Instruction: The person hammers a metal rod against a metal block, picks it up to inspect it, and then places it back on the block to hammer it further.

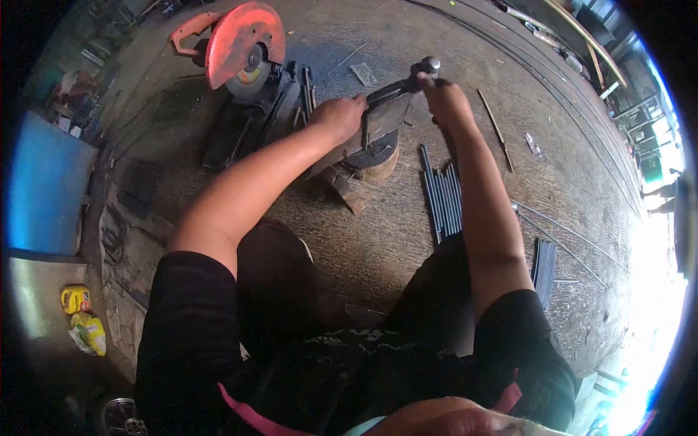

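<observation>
My left hand (339,118) is closed around the near end of a dark metal tool or bar (385,93) that reaches toward the right; its exact kind is unclear. Fingers wrapped, my right hand (445,100) grips a hammer, whose rounded metal head (430,65) shows just above the fist. Beneath both hands, a metal plate (387,118) lies on a round wooden block (378,161). The far end of the bar and the hammer head are close together; whether they touch cannot be made out.
An orange cut-off saw (247,47) stands at the upper left. Cut metal rods (443,196) lie right of the block, with another bundle (544,265) farther right. Long rods (567,240) cross the floor. A yellow container (75,299) is at the lower left.
</observation>
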Available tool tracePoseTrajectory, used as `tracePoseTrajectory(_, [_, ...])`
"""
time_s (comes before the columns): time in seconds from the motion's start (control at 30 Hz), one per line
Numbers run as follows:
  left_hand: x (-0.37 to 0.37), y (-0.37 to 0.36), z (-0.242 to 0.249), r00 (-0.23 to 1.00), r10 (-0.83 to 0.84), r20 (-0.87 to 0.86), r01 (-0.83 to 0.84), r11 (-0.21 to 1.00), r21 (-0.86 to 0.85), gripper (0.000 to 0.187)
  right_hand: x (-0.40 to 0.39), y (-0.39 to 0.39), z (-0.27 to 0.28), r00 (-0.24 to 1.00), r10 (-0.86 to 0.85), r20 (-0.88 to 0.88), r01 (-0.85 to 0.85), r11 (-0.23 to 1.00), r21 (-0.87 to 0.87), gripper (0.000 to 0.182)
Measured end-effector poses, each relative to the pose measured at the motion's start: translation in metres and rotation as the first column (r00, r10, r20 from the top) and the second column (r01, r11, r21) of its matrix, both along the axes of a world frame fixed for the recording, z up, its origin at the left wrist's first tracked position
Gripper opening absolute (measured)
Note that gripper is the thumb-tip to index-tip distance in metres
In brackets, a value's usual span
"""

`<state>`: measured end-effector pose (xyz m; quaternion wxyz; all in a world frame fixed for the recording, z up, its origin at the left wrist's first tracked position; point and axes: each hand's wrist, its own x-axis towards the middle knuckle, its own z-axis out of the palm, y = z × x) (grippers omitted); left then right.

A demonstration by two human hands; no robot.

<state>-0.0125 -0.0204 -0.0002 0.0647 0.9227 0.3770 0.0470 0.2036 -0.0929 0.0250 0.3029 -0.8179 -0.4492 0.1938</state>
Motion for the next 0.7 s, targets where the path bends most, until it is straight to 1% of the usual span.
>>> tracePoseTrajectory(0.07, [0.002,0.005,-0.008,1.0,0.003,-0.013,-0.003,1.0,-0.007,0.027,0.004,0.0,0.007,0.996,-0.013,0.092,-0.01,0.969,0.246,0.054])
tracePoseTrajectory(0.1, [0.003,0.008,-0.012,1.0,0.01,-0.016,-0.01,1.0,-0.014,0.028,-0.009,-0.012,0.034,0.999,-0.012,-0.042,0.024,0.954,0.3,0.052])
tracePoseTrajectory(0.13, [0.003,0.008,-0.012,1.0,0.014,-0.017,-0.014,1.0,-0.019,0.028,-0.013,-0.016,0.048,0.999,-0.009,-0.042,0.021,0.955,0.295,0.052])
tracePoseTrajectory(0.2, [0.002,0.009,-0.011,1.0,-0.015,0.013,0.015,1.0,-0.025,0.029,-0.02,-0.02,0.066,0.999,-0.042,-0.001,0.036,0.853,0.521,0.058])
tracePoseTrajectory(0.23, [0.003,0.01,-0.011,1.0,-0.012,0.014,0.012,0.999,-0.032,0.029,-0.028,-0.025,0.076,0.99,-0.003,-0.142,0.079,0.846,0.527,0.056])
tracePoseTrajectory(0.27, [0.005,0.012,-0.011,1.0,-0.013,0.018,0.014,0.999,-0.049,0.029,-0.025,-0.02,0.067,0.99,-0.001,-0.141,0.075,0.851,0.52,0.056])
tracePoseTrajectory(0.33, [0.005,0.017,-0.016,1.0,-0.011,0.025,0.013,0.997,-0.072,0.03,-0.014,0.0,0.03,0.995,-0.033,0.097,-0.031,0.805,0.593,0.052])
tracePoseTrajectory(0.37, [0.004,0.019,-0.02,0.997,-0.033,0.065,0.036,0.998,-0.051,0.03,-0.014,0.006,0.009,0.978,-0.078,0.194,-0.02,0.889,0.457,0.057])
tracePoseTrajectory(0.4, [0.003,0.017,-0.018,0.993,-0.057,0.106,0.06,0.998,-0.025,0.03,-0.021,0.005,0.008,0.99,0.014,0.14,-0.016,1.0,0.018,0.066])
tracePoseTrajectory(0.43, [0.003,0.016,-0.015,0.992,-0.056,0.111,0.059,0.998,-0.019,0.03,-0.021,0.002,0.003,0.998,0.004,0.068,-0.007,0.999,0.046,0.067])
tracePoseTrajectory(0.47, [0.003,0.015,-0.011,0.996,-0.047,0.074,0.048,0.999,-0.012,0.03,-0.021,0.0,0.0,1.0,-0.005,-0.005,0.005,0.997,0.078,0.068])
tracePoseTrajectory(0.5, [0.003,0.011,-0.009,0.999,-0.036,0.036,0.037,0.999,-0.014,0.029,-0.022,-0.005,0.006,1.0,-0.003,-0.001,0.003,0.997,0.081,0.068])
tracePoseTrajectory(0.57, [-0.001,0.008,-0.008,0.997,-0.057,0.049,0.057,0.998,0.003,0.029,-0.023,-0.016,0.03,0.995,0.024,-0.101,-0.014,0.994,0.105,0.064])
tracePoseTrajectory(0.6, [-0.001,0.009,-0.008,0.995,-0.076,0.062,0.075,0.997,0.016,0.029,-0.026,-0.021,0.044,0.995,0.023,-0.097,-0.013,0.994,0.105,0.064])
tracePoseTrajectory(0.63, [0.0,0.009,-0.008,0.995,-0.076,0.065,0.075,0.997,0.012,0.029,-0.032,-0.026,0.059,0.991,0.015,-0.136,0.023,0.962,0.273,0.06])
tracePoseTrajectory(0.67, [0.0,0.009,-0.008,0.996,-0.06,0.073,0.061,0.998,-0.008,0.029,-0.036,-0.028,0.07,0.984,0.015,-0.176,0.063,0.901,0.429,0.057])
tracePoseTrajectory(0.7, [-0.001,0.01,-0.009,0.996,-0.045,0.079,0.047,0.999,-0.026,0.029,-0.035,-0.028,0.076,0.983,0.032,-0.182,0.073,0.836,0.544,0.053])
